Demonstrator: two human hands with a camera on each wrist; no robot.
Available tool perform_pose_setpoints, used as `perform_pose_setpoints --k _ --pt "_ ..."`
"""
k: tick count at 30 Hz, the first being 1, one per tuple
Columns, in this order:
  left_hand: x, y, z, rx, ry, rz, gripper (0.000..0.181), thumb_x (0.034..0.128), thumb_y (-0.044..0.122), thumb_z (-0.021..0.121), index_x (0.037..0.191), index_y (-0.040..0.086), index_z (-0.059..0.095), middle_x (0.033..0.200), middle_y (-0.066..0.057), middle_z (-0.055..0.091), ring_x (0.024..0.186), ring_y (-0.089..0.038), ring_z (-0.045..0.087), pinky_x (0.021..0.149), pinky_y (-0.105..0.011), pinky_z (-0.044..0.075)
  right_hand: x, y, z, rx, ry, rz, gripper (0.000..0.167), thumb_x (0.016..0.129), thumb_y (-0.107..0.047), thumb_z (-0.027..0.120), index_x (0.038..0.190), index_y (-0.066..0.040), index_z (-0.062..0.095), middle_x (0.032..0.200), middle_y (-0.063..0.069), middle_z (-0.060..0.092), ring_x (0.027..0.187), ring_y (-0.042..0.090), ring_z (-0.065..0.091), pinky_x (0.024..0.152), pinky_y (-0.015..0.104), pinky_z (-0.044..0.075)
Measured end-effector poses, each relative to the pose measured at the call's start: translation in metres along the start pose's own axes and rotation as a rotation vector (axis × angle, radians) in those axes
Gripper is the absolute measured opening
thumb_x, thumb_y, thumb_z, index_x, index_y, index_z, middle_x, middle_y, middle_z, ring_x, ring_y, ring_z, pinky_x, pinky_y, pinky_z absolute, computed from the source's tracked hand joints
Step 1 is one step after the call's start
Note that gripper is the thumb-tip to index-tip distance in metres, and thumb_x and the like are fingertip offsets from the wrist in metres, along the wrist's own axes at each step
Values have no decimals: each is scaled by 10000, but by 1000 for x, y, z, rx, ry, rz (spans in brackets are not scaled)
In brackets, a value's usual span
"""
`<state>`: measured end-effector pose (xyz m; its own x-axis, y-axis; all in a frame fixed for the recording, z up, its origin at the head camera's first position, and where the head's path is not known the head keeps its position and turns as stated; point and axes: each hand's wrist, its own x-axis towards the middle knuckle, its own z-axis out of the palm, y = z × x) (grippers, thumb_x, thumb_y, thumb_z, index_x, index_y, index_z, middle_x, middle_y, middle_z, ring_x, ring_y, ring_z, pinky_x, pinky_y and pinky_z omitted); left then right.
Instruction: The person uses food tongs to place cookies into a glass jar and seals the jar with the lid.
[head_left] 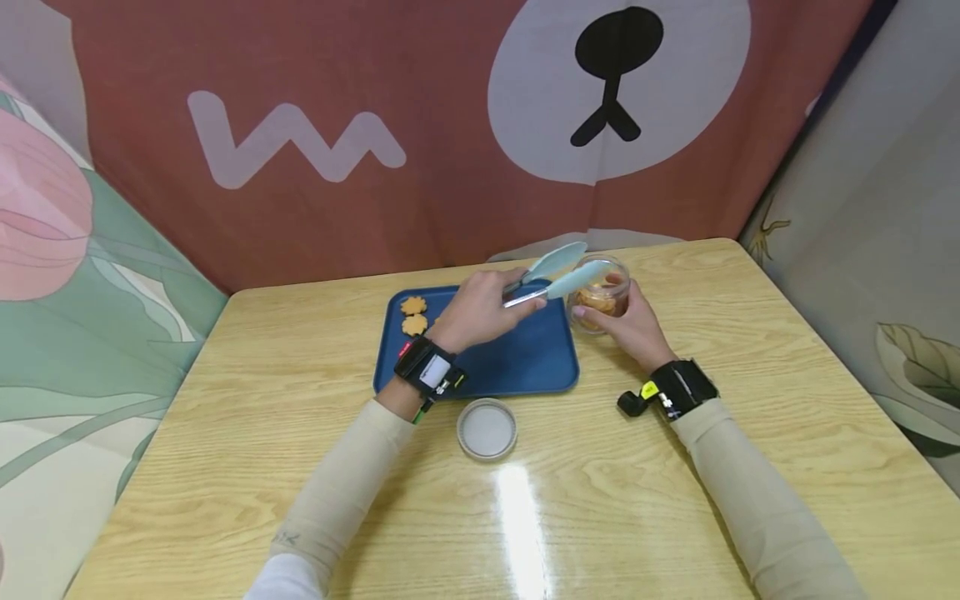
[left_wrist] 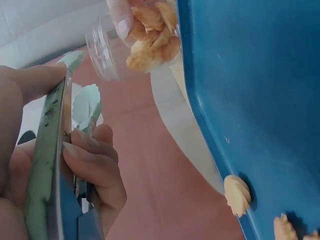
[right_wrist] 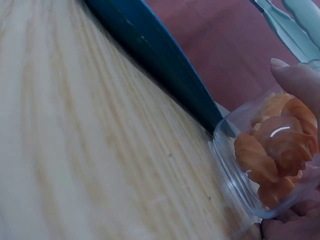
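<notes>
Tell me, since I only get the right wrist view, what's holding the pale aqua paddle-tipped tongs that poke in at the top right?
Observer: The person's left hand grips the tongs by their metal handles.
Operator: I just see the edge of the dark blue rectangular tray. Is anything on it?
Observer: Yes, golden-brown flower-shaped cookies lie toward its left end in the head view.
Operator: And on the light wood-grain table, on the person's side of the tray?
Observer: A round pale lid with a raised rim lies there, apart from the tray.
</notes>
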<state>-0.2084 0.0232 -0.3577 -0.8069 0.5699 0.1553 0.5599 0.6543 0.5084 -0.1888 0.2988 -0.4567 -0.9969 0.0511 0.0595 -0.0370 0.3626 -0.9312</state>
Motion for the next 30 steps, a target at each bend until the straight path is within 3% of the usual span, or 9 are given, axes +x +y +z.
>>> perform_pose_setpoints --k 5,9,12,18,26,30 --pt "-11 -8 -7 -31 24 -36 668 994 499 699 1534 132 555 698 -32 486 550 -185 501 500 -269 317 -1 0 -1 9 -7 -6 977 923 -433 806 1655 -121 238 1636 145 404 1479 298 457 1202 488 365" --pt "-21 -18 -14 -44 51 -63 664 987 493 710 1529 140 561 675 -37 450 510 -201 449 483 -281 291 -2 0 -4 -2 -10 -3 974 933 -435 793 1657 -117 227 1647 138 392 1485 293 451 1181 476 371" --pt "-27 -27 -21 -48 76 -91 663 985 504 708 1531 158 561 693 -48 494 506 -201 431 476 -285 286 -2 0 -5 -6 -9 2 980 935 -438 790 1660 -114 216 1656 142 378 1499 301 432 1198 500 361" --pt "-36 -45 -30 -47 118 -159 677 977 507 717 1523 136 568 879 -51 672 597 -201 547 505 -299 360 -2 1 -6 -9 -9 3 989 934 -438 791 1664 -110 210 1664 148 369 1501 314 427 1200 520 358" --pt "-42 -66 -28 -1 125 -201 635 977 474 730 1454 68 624 800 -68 650 621 -212 567 546 -305 358 -1 2 -7 -8 -2 2 994 927 -448 798 1658 -101 220 1657 148 379 1484 307 446 1177 494 375" --pt "-44 -75 -22 34 119 -194 563 965 451 752 1353 48 687 697 -34 552 582 -197 533 543 -297 335 -1 3 -7 -6 -3 3 993 928 -453 796 1655 -95 221 1652 151 382 1490 308 443 1185 500 373"
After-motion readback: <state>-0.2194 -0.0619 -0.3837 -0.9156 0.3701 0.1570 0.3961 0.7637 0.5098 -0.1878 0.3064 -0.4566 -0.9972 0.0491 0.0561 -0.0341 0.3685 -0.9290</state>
